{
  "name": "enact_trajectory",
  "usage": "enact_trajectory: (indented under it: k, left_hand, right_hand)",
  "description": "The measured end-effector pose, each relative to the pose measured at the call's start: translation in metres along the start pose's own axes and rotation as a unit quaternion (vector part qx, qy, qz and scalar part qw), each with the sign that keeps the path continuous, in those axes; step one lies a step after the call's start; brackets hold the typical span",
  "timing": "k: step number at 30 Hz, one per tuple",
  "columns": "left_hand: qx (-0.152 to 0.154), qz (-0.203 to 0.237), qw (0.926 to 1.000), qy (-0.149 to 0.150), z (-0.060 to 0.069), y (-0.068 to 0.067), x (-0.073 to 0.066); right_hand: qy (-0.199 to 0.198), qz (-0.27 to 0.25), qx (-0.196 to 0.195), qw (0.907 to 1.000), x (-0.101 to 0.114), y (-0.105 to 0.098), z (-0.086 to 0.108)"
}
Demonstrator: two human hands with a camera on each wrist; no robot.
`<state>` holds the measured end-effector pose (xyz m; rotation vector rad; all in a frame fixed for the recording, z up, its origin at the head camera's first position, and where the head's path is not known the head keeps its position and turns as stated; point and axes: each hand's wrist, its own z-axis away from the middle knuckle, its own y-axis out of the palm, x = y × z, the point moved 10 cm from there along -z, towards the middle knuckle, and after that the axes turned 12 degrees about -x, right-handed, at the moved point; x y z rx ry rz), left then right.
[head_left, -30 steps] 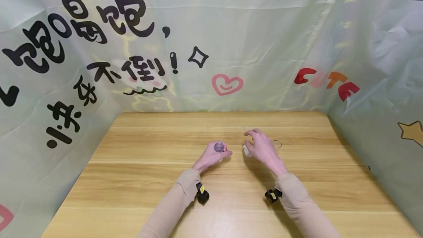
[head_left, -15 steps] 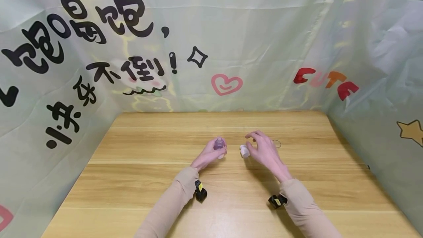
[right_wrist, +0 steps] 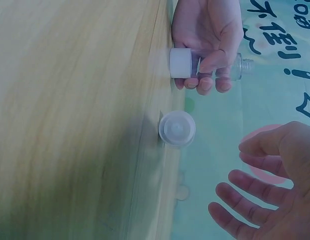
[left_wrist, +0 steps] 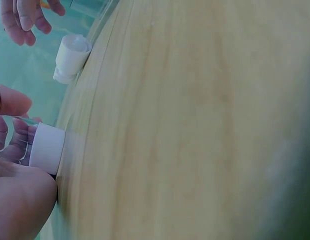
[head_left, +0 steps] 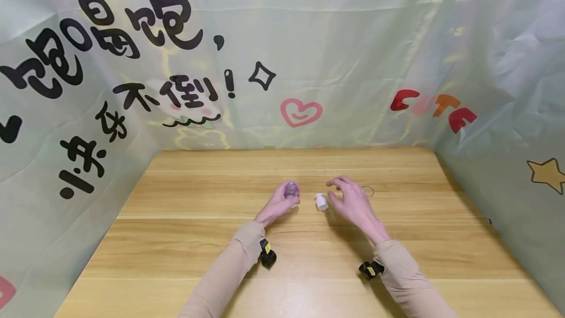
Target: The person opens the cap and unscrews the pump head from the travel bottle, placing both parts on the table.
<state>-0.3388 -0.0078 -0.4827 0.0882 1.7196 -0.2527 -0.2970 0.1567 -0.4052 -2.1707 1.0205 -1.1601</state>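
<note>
My left hand (head_left: 279,204) grips a small clear bottle (head_left: 291,190), its fingers and thumb wrapped round the body. The bottle stands upright with an uncovered threaded neck (right_wrist: 248,66) on top and a white band (left_wrist: 47,148) at its base, at or close to the tabletop. Between the hands, a white cap-like piece (head_left: 321,202) lies on its side on the table. Its round end (right_wrist: 177,128) faces the right wrist camera. Just right of it hovers my right hand (head_left: 351,203), fingers apart and loosely bent, holding nothing and not touching the piece.
A thin dark ring (head_left: 368,191) lies on the wooden table (head_left: 198,249), just beyond the right hand. Printed fabric (head_left: 353,53) rises behind the table and along both sides. A small black camera sits at each wrist.
My left hand has shifted slightly away with the bottle. The right hand has drawn a little right, off the white piece, which now shows fully and lies slightly further left.
</note>
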Motion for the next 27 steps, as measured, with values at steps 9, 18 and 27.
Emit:
enact_trajectory:
  k: [9,18,27]
  left_hand:
    - [-0.001,0.008,0.9999,-0.007,-0.002,0.001,0.006]
    - [-0.003,0.011,0.9995,-0.028,0.0,-0.001,0.008]
    - [0.045,-0.094,0.9945,0.014,0.008,-0.028,-0.019]
  right_hand:
    - [0.0,0.0,0.001,1.0,0.0,0.0,0.001]
    - [0.001,-0.004,0.005,1.0,0.0,-0.002,0.0]
    - [-0.019,-0.021,-0.005,0.9996,-0.014,-0.024,-0.009]
